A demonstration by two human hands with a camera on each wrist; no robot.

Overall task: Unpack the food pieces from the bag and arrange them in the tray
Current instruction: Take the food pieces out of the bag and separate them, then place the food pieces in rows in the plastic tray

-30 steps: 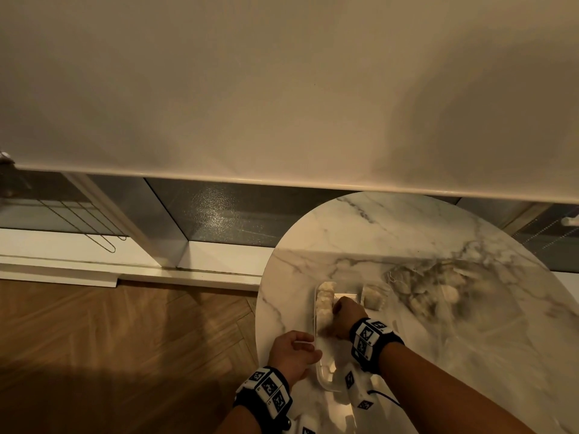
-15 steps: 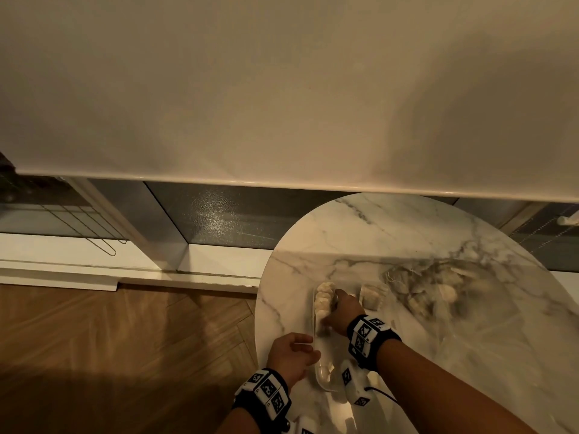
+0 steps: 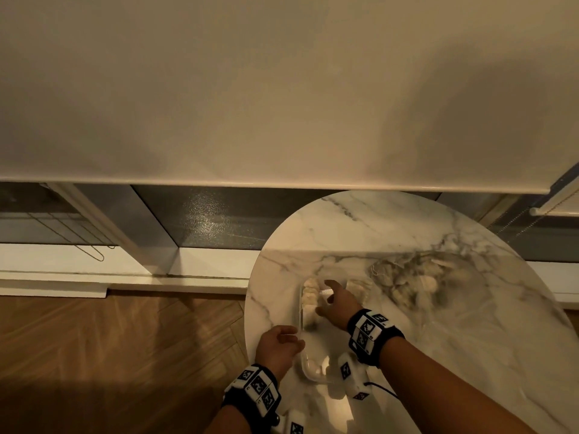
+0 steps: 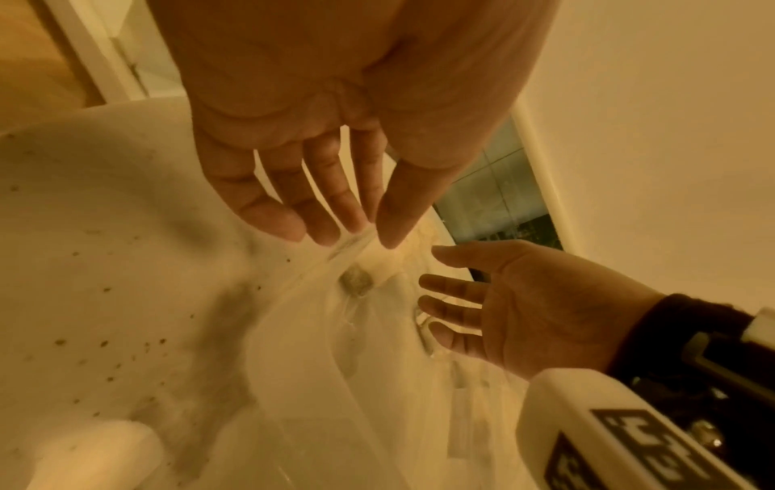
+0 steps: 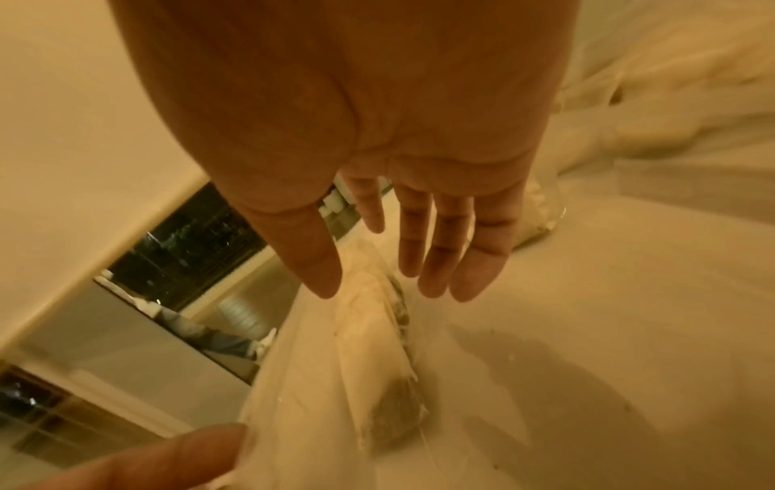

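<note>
My right hand (image 3: 336, 303) hovers over the clear tray (image 3: 301, 355), fingers spread and straight, nothing in them. My left hand (image 3: 279, 347) sits at the tray's left rim, thumb and fingertips (image 4: 323, 228) lightly pinching its clear edge to steady it.

A column of pale food pieces (image 3: 308, 294) runs along the far left side of the tray, and a few more lie at the far right end beside my right hand. I judge the job partly done: the half of the tray nearer me looks mostly bare, though one pale lump sits in the corner closest to me, and I can't say whether it is food or glare.

The bag (image 3: 416, 278) lies to the right of the tray on the marble table (image 3: 344, 223), crumpled, with pale lumps showing through, so more pieces remain to move.

Hard to read: the clear plastic blurs into the marble, my right hand covers the middle of the tray, and I can't count pieces in either place.
</note>
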